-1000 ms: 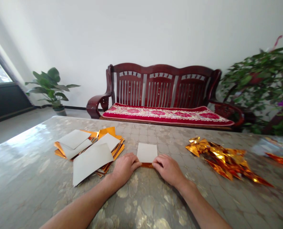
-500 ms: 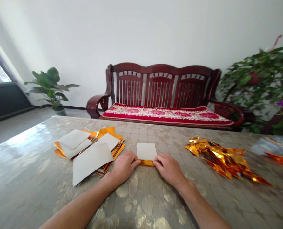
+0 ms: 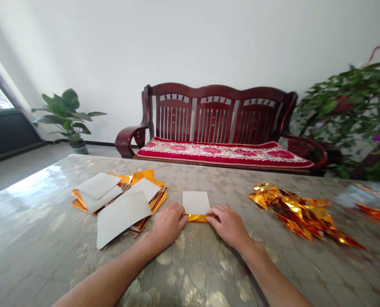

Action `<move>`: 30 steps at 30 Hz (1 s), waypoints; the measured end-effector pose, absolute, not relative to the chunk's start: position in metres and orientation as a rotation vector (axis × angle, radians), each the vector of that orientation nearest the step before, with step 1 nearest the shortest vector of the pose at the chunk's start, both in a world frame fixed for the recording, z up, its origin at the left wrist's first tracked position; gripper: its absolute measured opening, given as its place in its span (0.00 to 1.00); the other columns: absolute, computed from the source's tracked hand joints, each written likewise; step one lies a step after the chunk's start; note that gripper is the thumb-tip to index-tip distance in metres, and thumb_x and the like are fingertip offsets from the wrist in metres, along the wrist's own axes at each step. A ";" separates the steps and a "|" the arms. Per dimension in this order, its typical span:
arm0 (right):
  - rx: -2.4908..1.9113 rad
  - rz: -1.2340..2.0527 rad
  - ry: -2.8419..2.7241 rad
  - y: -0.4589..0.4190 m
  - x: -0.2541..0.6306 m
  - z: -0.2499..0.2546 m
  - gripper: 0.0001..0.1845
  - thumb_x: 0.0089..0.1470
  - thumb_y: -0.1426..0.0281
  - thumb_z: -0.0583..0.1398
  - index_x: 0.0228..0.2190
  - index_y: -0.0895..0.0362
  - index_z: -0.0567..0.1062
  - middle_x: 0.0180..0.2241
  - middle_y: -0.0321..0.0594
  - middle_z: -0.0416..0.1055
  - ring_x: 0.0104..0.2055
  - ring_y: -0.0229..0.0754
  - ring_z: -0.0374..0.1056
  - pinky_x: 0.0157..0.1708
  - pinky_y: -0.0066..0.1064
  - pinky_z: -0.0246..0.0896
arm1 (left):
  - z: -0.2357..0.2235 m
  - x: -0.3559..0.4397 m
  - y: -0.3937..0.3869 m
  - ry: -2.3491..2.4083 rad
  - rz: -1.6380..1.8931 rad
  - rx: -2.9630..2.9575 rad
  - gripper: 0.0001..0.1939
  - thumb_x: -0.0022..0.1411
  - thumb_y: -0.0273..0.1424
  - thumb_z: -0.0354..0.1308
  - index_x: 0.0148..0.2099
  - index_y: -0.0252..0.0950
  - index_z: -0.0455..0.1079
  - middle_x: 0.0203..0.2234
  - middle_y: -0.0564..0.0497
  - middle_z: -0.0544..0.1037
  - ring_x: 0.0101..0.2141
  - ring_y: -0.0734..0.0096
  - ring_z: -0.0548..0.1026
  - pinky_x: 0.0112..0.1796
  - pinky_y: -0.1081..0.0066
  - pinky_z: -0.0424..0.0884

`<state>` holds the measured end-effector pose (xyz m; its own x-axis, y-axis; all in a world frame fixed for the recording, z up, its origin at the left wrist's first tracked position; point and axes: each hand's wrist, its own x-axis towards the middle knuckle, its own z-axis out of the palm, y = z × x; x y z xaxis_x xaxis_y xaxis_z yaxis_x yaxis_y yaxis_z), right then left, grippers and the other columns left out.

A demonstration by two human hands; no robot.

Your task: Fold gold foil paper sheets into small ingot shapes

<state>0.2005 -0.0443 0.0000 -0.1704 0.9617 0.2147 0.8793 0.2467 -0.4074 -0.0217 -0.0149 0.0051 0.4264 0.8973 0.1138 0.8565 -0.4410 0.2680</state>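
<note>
A sheet of foil paper (image 3: 196,202) lies in front of me, white side up, its near edge folded over into a narrow gold strip. My left hand (image 3: 169,219) pinches the left end of that strip between thumb and fingers. At the right end, my right hand (image 3: 227,224) grips the same fold with its fingers closed. To the left of my left hand rests a loose stack of foil paper sheets (image 3: 124,217), some white side up and some showing gold. Several folded gold foil pieces (image 3: 300,209) lie in a heap to the right of my right hand.
The patterned table (image 3: 190,273) carries a clear plastic bag (image 3: 365,195) with an orange-gold foil piece at its far right. Beyond the table stands a dark red wooden bench (image 3: 213,115) with a red floral cover (image 3: 224,152). Potted plants (image 3: 66,115) flank it.
The gold strip has tilted slightly and catches more light. Both hands keep their hold on its ends, almost in the same place.
</note>
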 end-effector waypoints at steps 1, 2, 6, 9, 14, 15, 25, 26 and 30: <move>-1.669 0.281 -2.105 -0.044 0.201 0.000 0.08 0.57 0.66 0.59 0.34 0.51 0.79 0.36 0.36 0.77 0.41 0.41 0.69 0.40 0.29 0.56 | 0.006 -0.022 -0.015 1.549 0.359 2.507 0.13 0.68 0.35 0.50 0.34 0.37 0.72 0.33 0.49 0.76 0.37 0.66 0.74 0.36 0.71 0.62; -1.664 0.297 -2.108 -0.044 0.202 0.001 0.08 0.57 0.66 0.59 0.36 0.51 0.79 0.36 0.36 0.77 0.42 0.42 0.69 0.40 0.29 0.56 | 0.006 -0.022 -0.016 1.540 0.361 2.507 0.13 0.68 0.35 0.50 0.34 0.37 0.72 0.33 0.49 0.76 0.37 0.66 0.74 0.36 0.71 0.63; -1.683 0.313 -2.127 -0.043 0.203 0.000 0.10 0.57 0.66 0.58 0.38 0.51 0.79 0.38 0.38 0.77 0.43 0.43 0.69 0.42 0.30 0.57 | 0.005 -0.024 -0.016 1.520 0.369 2.499 0.13 0.68 0.36 0.50 0.34 0.37 0.71 0.33 0.48 0.76 0.37 0.66 0.74 0.36 0.71 0.63; -1.700 0.292 -2.122 -0.044 0.201 0.000 0.11 0.58 0.67 0.57 0.39 0.51 0.78 0.39 0.38 0.77 0.44 0.43 0.69 0.43 0.30 0.57 | 0.004 -0.023 -0.016 1.539 0.379 2.499 0.12 0.67 0.36 0.51 0.34 0.37 0.71 0.33 0.48 0.76 0.37 0.65 0.74 0.37 0.71 0.63; -1.757 0.283 -2.086 -0.044 0.198 0.002 0.13 0.57 0.68 0.56 0.42 0.52 0.76 0.37 0.38 0.77 0.42 0.42 0.69 0.40 0.30 0.55 | 0.005 -0.021 -0.016 1.604 0.348 2.491 0.13 0.67 0.35 0.50 0.34 0.37 0.71 0.33 0.48 0.76 0.36 0.65 0.74 0.34 0.70 0.62; -1.763 0.284 -2.077 -0.044 0.197 0.002 0.13 0.57 0.69 0.56 0.43 0.52 0.76 0.36 0.38 0.77 0.41 0.42 0.69 0.40 0.30 0.55 | 0.005 -0.021 -0.016 1.614 0.339 2.492 0.13 0.67 0.35 0.50 0.34 0.37 0.71 0.33 0.48 0.76 0.36 0.65 0.75 0.34 0.70 0.62; -1.814 0.266 -2.063 -0.042 0.194 0.000 0.12 0.56 0.68 0.58 0.42 0.52 0.75 0.33 0.36 0.76 0.39 0.42 0.70 0.37 0.30 0.53 | 0.005 -0.020 -0.017 1.629 0.299 2.517 0.11 0.67 0.34 0.51 0.35 0.36 0.71 0.35 0.47 0.76 0.37 0.64 0.75 0.35 0.70 0.63; -1.811 0.261 -2.064 -0.042 0.194 0.000 0.11 0.56 0.68 0.58 0.42 0.52 0.75 0.33 0.36 0.76 0.39 0.42 0.70 0.37 0.30 0.53 | 0.005 -0.020 -0.017 1.635 0.294 2.520 0.11 0.67 0.34 0.51 0.35 0.36 0.71 0.35 0.47 0.76 0.37 0.64 0.75 0.35 0.69 0.63; -1.820 0.243 -2.070 -0.042 0.193 -0.001 0.11 0.56 0.69 0.57 0.42 0.52 0.74 0.34 0.36 0.77 0.40 0.42 0.69 0.38 0.30 0.53 | 0.006 -0.019 -0.018 1.665 0.270 2.517 0.12 0.67 0.35 0.50 0.35 0.36 0.71 0.35 0.47 0.77 0.38 0.64 0.75 0.35 0.69 0.64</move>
<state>0.1932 -0.0419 -0.0013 -0.0951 0.9822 0.1619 0.9179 0.1495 -0.3675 -0.0188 -0.0176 0.0064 0.3819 0.9202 0.0863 0.9004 -0.3915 0.1901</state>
